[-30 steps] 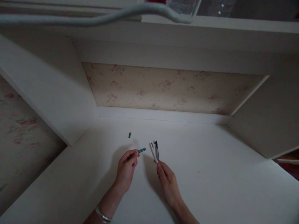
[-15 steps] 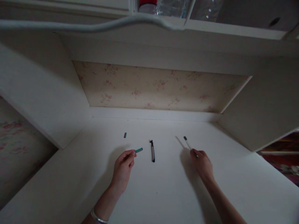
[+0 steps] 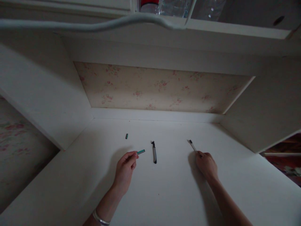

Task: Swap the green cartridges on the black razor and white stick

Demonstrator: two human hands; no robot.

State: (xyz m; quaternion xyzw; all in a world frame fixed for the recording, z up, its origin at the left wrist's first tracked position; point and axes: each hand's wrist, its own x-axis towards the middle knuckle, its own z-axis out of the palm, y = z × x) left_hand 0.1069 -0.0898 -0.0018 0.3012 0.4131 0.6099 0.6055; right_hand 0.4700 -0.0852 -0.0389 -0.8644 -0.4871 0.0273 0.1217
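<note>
The white tabletop [image 3: 174, 188] carries a black-and-grey handle [image 3: 154, 154]; leftward lies a small green piece [image 3: 126, 136].

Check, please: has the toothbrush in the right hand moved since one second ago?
Yes. The toothbrush, held in the right hand, has moved right, away from the razor handle and toward the right end of the back wall's floral wallpaper.

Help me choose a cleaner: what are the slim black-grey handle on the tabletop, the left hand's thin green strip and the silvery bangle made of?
Slim black-grey handle: probably matt plastic, by its dull black surface.
Thin green strip: perhaps plastic, by its flat colour; finish unclear.
Silvery bangle: likely polished metal, by its bright highlights.
</note>
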